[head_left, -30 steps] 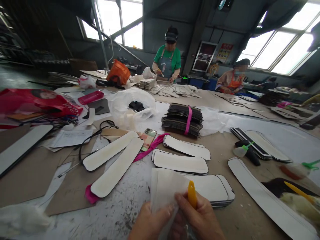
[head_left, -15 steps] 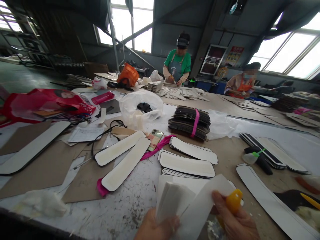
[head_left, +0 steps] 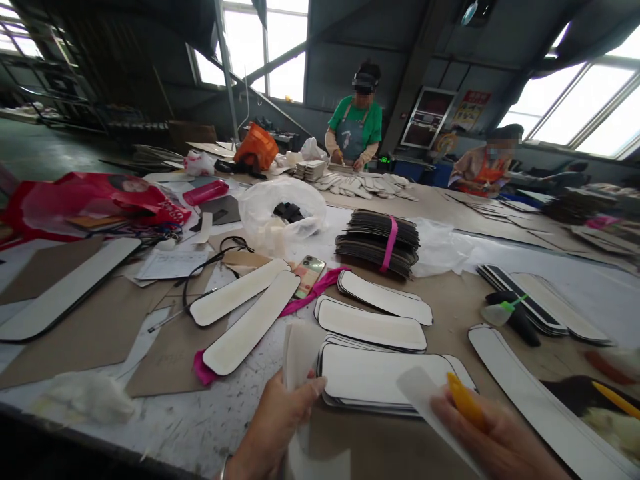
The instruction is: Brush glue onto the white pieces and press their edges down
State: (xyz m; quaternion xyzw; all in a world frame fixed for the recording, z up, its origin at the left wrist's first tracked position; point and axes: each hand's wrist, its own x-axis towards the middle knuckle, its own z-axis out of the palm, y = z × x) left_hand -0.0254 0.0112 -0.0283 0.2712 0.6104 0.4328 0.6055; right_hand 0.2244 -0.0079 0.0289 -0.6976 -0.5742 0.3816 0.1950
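Note:
My left hand [head_left: 273, 427] grips a small stack of white paper strips [head_left: 299, 353] at the near table edge, just left of a pile of white rounded panels [head_left: 385, 378]. My right hand [head_left: 493, 437] holds a single translucent white strip [head_left: 425, 400] together with a yellow plastic tool [head_left: 463, 400] over the brown table surface to the right of that pile. Two more white panels [head_left: 373, 325] lie just beyond the pile.
Two long white panels [head_left: 243, 313], a phone [head_left: 309, 275] and a pink band lie left of centre. A bundle of dark pieces [head_left: 379, 241] tied in pink sits mid-table. A long white panel [head_left: 540, 397] and a glue bottle [head_left: 497, 312] lie right. Two people work at the far end.
The paper I held in both hands has been split: my right hand pulled one strip away to the right with the yellow tool, and my left hand kept the stack, moving left.

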